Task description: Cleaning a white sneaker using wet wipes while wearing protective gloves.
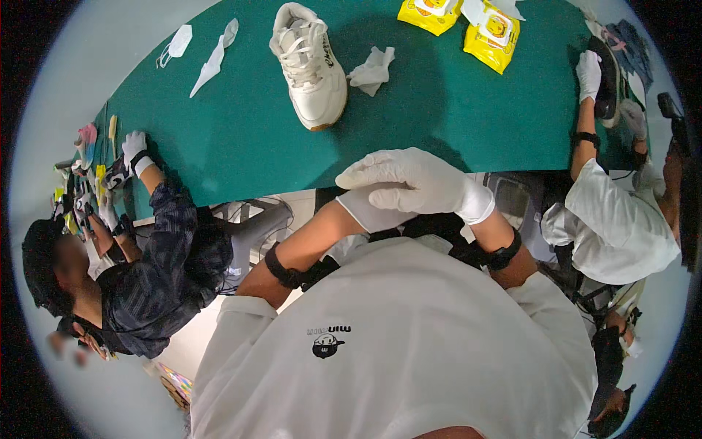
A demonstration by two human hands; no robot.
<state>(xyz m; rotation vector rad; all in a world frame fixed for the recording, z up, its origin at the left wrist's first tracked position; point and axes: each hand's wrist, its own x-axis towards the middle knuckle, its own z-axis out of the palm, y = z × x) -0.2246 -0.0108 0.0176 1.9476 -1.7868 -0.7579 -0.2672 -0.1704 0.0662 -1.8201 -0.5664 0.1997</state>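
My right hand (422, 181), in a white glove, lies across the top of my left hand at the table's near edge. Its thumb stands apart from its fingers, and no object shows in it. My left hand (378, 211), also gloved in white, is mostly hidden underneath; its fingers cannot be seen. Beyond them on the green table (247, 142) rests a white lace-up sneaker (310, 71), toe towards me. A crumpled white wipe (374, 71) lies close beside its right side. Farther right are two yellow packs of wet wipes (430, 13) (493, 41).
A white face mask (178, 42) and a twisted wipe (215, 60) lie at the back left. At the left, a co-worker's gloved hand (134, 148) touches a dark shoe (117, 174). Another co-worker's gloved hand (589, 76) rests on a black shoe (606, 90) at the right.
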